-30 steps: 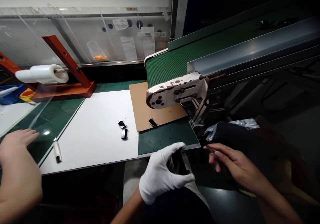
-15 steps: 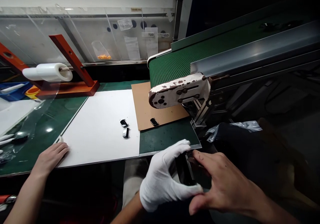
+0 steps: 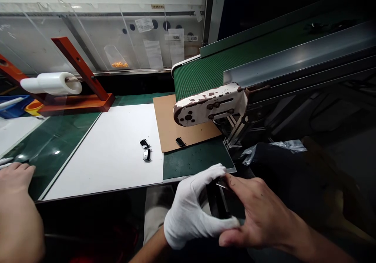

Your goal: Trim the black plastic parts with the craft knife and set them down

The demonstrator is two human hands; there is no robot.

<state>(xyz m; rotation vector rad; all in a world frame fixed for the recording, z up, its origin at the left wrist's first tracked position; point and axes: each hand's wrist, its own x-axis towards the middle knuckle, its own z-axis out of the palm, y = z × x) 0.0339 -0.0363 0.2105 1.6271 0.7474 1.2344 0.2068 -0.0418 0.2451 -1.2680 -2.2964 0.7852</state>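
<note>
At far left a bare hand point(image 3: 16, 200) lies near the green mat point(image 3: 53, 149); at centre a white-gloved left hand point(image 3: 188, 210) curls closed around a dark slim device point(image 3: 216, 202), its long axis running away from the viewer, while the bare right hand point(image 3: 264, 212) spreads along it, fingertips point(image 3: 235, 180) at the far end, thumb at the near end, any pinch impossible to tell.

Three hands show: one gloved hand point(image 3: 188, 212), one bare hand point(image 3: 264, 212) beside it, and another bare hand point(image 3: 17, 200) at far left. There is one dark piece point(image 3: 216, 202) in the gloved hand. Three small parts point(image 3: 144, 144) lie out: two on one white sheet point(image 3: 100, 153), one on one cardboard sheet point(image 3: 167, 126). There is one conveyor point(image 3: 202, 77), one film roll point(image 3: 51, 83), one bag point(image 3: 116, 57) and one blue tray point(image 3: 13, 106).
</note>
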